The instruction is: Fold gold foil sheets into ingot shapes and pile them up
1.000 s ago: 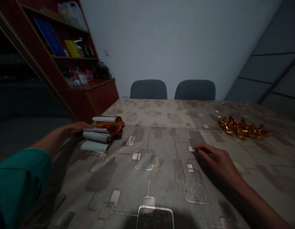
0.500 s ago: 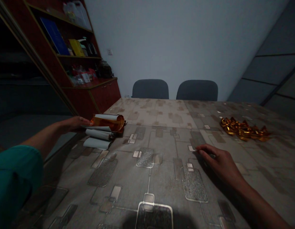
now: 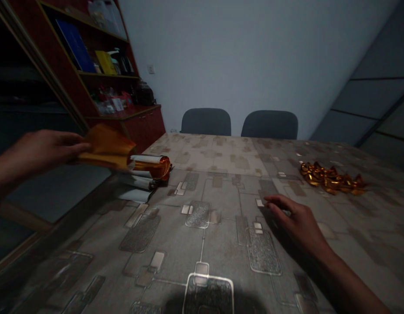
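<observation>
A long table (image 3: 221,244) with a grey, block-patterned cover fills the dim room in front of you. A dark red shelf unit (image 3: 100,65) stands at its far left corner. Two grey chairs (image 3: 205,121) are tucked in at the far end.

Far to your right on the table lies a pile of folded gold pieces (image 3: 331,179), well apart from both hands. Near the left edge sits a stack of curled sheets (image 3: 146,172), white-backed with gold showing on the top roll.

Your left hand (image 3: 41,150) is raised off the table to the left of that stack. It is closed in a pinch on one edge of a single gold foil sheet (image 3: 106,148). The sheet hangs in the air, blurred, and its far end is just above the top roll. I cannot tell whether it touches the roll.

Your right hand (image 3: 296,218) lies palm down on the table at centre right. Its fingers are loosely stretched out and nothing is visibly held.

The foil looks thin and springy, so it will likely crease under a hard squeeze. Keep the pinch light and near the edge, and lift the sheet fully clear of the stack so it does not drag a second one along. Hold the sheet level so it does not curl back on itself.
</observation>
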A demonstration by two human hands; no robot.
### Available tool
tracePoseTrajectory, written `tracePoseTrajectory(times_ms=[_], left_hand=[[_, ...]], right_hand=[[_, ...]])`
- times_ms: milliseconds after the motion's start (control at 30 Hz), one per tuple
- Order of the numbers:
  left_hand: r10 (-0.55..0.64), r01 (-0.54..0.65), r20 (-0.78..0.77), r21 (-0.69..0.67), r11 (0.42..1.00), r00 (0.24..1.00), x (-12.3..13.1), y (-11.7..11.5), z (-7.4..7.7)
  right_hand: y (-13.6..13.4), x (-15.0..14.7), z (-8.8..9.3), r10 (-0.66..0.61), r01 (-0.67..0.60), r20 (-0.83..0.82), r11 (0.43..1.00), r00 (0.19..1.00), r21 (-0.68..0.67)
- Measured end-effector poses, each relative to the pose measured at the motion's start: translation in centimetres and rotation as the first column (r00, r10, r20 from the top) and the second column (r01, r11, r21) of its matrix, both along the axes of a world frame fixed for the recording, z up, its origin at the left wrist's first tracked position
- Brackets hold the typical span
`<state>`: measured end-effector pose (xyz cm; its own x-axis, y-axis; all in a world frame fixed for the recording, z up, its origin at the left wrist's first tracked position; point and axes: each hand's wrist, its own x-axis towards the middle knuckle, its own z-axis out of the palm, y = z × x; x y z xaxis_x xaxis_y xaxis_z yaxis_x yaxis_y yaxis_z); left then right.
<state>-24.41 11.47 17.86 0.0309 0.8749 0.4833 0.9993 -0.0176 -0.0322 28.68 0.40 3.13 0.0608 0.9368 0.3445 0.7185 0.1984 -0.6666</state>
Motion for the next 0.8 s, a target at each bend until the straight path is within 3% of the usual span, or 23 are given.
tracePoseTrajectory(times_ms=[67,133,200,267,300,400,467,600,800], left_hand=[[0.091,-0.089,-0.103,0.026,0.996,0.990,3.0,-2.1,0.2],[0.112,-0.087,-0.148,0.163,0.983,0.983,7.3,-4.5,-0.9],[-0.125,0.142,-0.188,0.081,0.987,0.974,12.1,-6.9,-3.5],[-0.412,0.419,-0.180,0.001,0.908,0.893,16.7,-8.8,-7.0],[-0.534,0.542,-0.158,0.010,0.840,0.830,18.7,-9.6,-8.8],[-0.686,0.676,-0.050,-0.134,0.725,0.726,23.1,-11.4,-13.3],[-0.730,0.717,0.016,-0.202,0.667,0.683,24.7,-12.3,-14.8],[-0.791,0.779,0.050,-0.221,0.587,0.610,25.6,-13.0,-16.0],[-0.839,0.840,-0.044,0.002,0.543,0.542,24.7,-13.2,-17.7]], right_hand=[[-0.1,-0.4,0.0,0.024,-0.024,0.000,1.000,1.000,0.019],[-0.2,-0.8,-0.1,0.067,-0.068,0.015,0.997,0.998,0.036],[-0.5,-1.4,-0.2,0.124,-0.128,0.054,0.990,0.991,0.066],[-1.0,-2.0,-0.2,0.190,-0.203,0.123,0.974,0.974,0.102],[-1.3,-2.4,-0.1,0.235,-0.254,0.164,0.961,0.958,0.108],[-2.4,-3.6,0.3,0.385,-0.419,0.280,0.905,0.879,0.070],[-3.0,-4.5,0.4,0.453,-0.487,0.332,0.873,0.827,0.021],[-3.3,-5.9,0.1,0.491,-0.522,0.370,0.852,0.788,-0.018],[-2.3,-4.9,-0.4,0.539,-0.543,0.457,0.829,0.708,-0.135]])
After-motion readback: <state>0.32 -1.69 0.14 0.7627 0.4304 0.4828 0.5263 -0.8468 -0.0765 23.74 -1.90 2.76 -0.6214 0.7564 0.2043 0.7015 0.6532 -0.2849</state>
